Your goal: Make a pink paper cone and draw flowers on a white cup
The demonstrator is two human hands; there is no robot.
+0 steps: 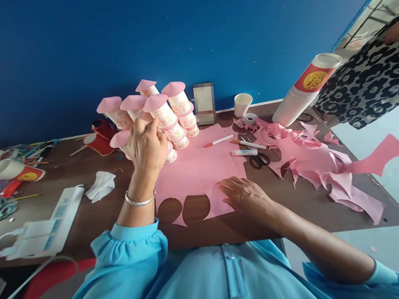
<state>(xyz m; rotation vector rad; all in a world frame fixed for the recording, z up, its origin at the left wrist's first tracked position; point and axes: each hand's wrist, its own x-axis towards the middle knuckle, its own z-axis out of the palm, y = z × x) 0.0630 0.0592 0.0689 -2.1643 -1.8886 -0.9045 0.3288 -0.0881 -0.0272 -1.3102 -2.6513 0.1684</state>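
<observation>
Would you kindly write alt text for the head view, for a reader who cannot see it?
A person's left hand is at decorated paper-cup towers with pink cone roofs; the right hand lies on a partly cut pink sheet. Pink scraps lie to the right.

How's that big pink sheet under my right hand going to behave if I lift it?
The pink sheet looks thin, so it will probably be light and floppy. Where it's cut narrow along the near edge, it may tear. The white-and-orange marker lying on it could roll off.
</observation>
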